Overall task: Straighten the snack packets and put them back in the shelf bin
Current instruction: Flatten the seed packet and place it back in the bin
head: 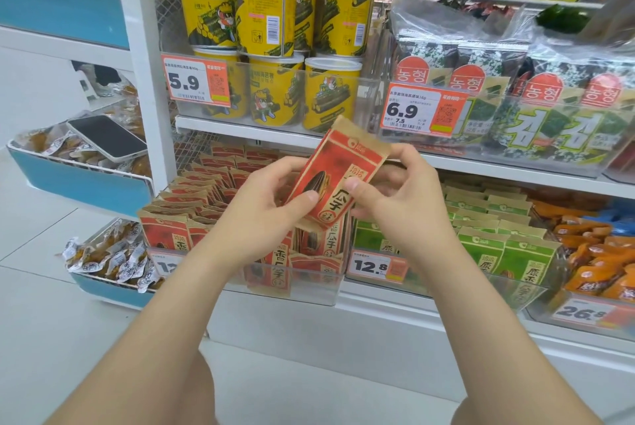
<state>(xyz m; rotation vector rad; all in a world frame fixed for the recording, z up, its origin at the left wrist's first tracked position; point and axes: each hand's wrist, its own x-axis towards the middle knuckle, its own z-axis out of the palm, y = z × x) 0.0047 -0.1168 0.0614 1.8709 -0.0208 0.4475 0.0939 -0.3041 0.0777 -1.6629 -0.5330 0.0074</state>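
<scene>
A red and brown sunflower-seed packet (338, 168) is held tilted above the clear shelf bin (309, 282). My left hand (264, 205) grips its lower left side, thumb on the front. My right hand (395, 198) pinches its lower right edge, thumb on the front too. Below my hands, the bin holds several matching red packets (192, 191), some upright in rows and some leaning at the front.
A neighbouring bin of green packets (494, 235) stands to the right, orange packets (591, 253) beyond it. Yellow tubs (261, 9) and seaweed packs (536, 105) fill the shelf above. A phone (106, 138) lies on the blue side rack at left.
</scene>
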